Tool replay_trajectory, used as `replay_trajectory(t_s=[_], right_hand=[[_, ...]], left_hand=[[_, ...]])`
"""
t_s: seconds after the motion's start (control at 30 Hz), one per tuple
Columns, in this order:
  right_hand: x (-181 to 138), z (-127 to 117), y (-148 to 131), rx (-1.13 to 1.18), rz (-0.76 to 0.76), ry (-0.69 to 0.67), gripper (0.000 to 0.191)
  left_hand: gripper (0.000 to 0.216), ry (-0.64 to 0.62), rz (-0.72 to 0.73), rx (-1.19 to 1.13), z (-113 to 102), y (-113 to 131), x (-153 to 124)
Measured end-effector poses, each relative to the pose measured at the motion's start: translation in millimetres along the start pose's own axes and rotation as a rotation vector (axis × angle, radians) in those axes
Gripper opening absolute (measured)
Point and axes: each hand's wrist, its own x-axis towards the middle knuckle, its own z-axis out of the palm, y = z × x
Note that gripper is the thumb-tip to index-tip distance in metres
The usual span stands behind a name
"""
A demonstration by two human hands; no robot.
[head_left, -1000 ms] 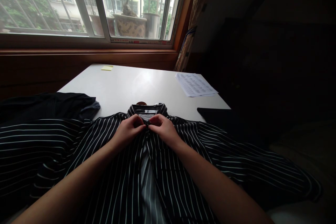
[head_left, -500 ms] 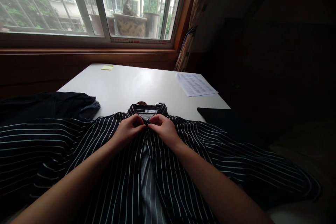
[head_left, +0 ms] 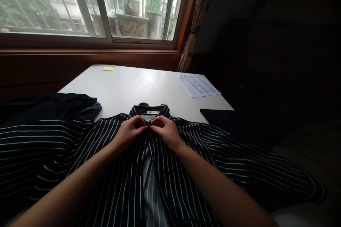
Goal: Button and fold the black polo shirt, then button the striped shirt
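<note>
A black shirt with thin white stripes [head_left: 80, 149] lies spread front up across the near part of a white table [head_left: 149, 85], its collar [head_left: 150, 110] pointing towards the window. My left hand [head_left: 130, 131] and my right hand [head_left: 166, 130] meet just below the collar. Both pinch the two front edges of the shirt together at the top of the placket. The fingertips hide what lies between them. Lower down, the shirt front stands open and a paler lining shows.
A dark garment [head_left: 53, 108] lies at the left beside the shirt. A sheaf of printed paper [head_left: 198, 85] rests at the table's right edge, a yellow sticky note [head_left: 108, 68] at its far edge. A dark flat object [head_left: 221, 115] sits at the right. A window is behind.
</note>
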Motion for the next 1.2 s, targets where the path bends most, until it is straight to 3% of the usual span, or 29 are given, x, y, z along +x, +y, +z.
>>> replay_trajectory(t_s=[1.2], right_hand=[[-1.7, -1.2, -0.7, -0.053, -0.082, -0.055, 0.012]], left_hand=[[0.013, -0.025, 0.031, -0.048, -1.1, -4.3, -1.3]])
